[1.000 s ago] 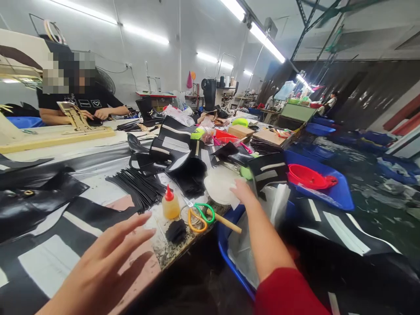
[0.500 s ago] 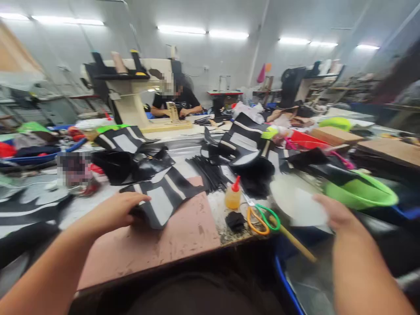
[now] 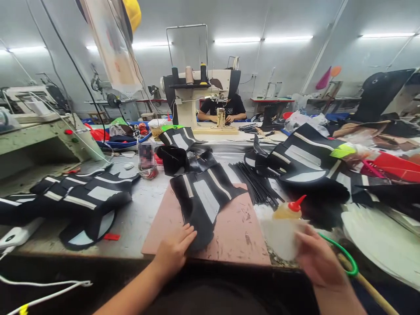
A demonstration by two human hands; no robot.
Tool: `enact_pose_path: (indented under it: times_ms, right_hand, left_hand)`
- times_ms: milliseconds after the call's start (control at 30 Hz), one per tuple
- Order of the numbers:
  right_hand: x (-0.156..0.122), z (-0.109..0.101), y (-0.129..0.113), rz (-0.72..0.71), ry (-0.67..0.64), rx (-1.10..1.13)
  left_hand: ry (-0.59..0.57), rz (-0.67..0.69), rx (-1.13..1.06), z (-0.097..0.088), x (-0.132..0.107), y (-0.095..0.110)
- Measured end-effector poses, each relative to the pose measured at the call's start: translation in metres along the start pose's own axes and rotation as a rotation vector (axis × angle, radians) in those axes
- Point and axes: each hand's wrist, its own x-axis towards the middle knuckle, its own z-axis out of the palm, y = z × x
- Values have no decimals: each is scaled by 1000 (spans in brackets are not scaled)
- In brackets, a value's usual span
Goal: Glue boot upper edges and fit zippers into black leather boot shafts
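L hand (image 3: pixel 175 246) flat, ungripping, on blk leather-look panel (image 3: pixel 200 222), pink board (image 3: pixel 241 238) under; R hand (image 3: pixel 315 254) pinches wht sheet (image 3: pixel 278 238) by red-tipped btl (image 3: pixel 289 211).

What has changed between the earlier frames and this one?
The right hand has taken a white sheet off the white stack and carried it left, in front of the squeeze bottle. The left hand, open in the air at first, has come down to the black piece and now rests on its lower edge, over the pink board. The squeeze bottle and black strips stayed put.
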Motion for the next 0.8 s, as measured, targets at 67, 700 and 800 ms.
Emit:
enact_pose_path:
  times_ms: [67, 700, 800]
  right_hand:
    - [-5, 39, 22, 178, -105, 75]
    - [24, 98, 86, 324, -278, -103]
    - [19, 94, 96, 306, -267, -334]
  left_hand:
    - [-38, 46, -24, 10, -2, 6]
    - [-351, -236, -445, 26, 53, 6]
    - [-366, -221, -575, 22, 50, -5]
